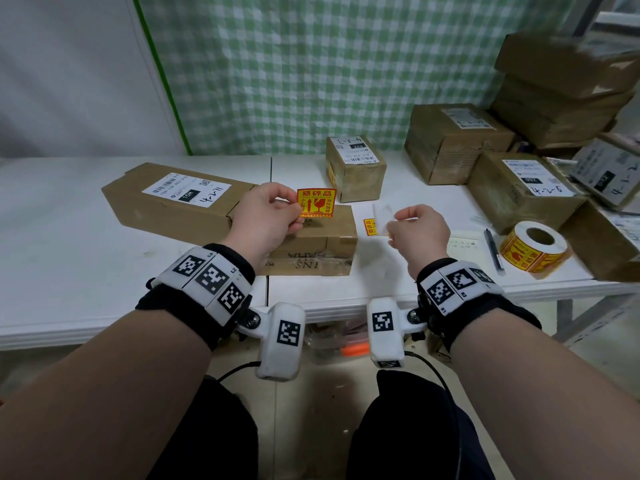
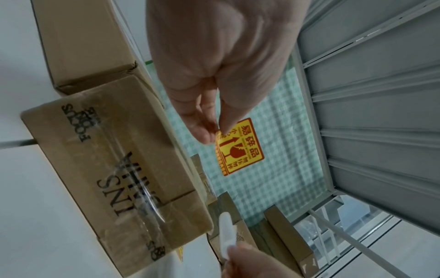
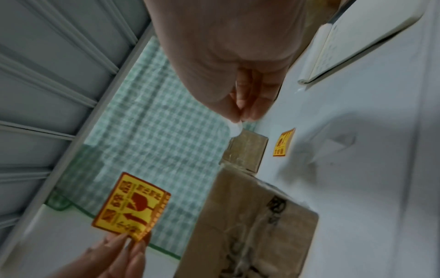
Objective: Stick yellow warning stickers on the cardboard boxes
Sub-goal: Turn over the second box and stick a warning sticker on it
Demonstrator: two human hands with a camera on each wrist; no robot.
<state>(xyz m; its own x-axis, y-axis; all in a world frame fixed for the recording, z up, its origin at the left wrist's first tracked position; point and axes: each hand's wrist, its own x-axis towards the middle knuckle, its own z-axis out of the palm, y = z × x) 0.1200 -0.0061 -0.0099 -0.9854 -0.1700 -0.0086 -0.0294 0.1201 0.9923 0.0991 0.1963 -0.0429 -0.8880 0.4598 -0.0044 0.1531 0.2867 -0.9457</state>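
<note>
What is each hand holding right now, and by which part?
Left hand pinches the yellow warning sticker by its lower left corner; right hand pinches the white backing paper by one edge.

Yellow-and-red sticker (image 1: 316,203), green-checked curtain (image 1: 329,64)

Head view above, facing down-forward; wrist views close, fingerward — all share sticker (image 1: 316,202).

Yellow sticker (image 1: 316,203): glossy paper, red print. Backing strip (image 1: 382,216): thin, translucent white. Nearest box (image 1: 322,244): matt brown cardboard under glossy clear tape. Tabletop (image 1: 69,216): smooth white, likely plastic. Backdrop (image 1: 311,64): green-checked cloth. Sticker roll (image 1: 535,247): glossy, cardboard core.
</note>
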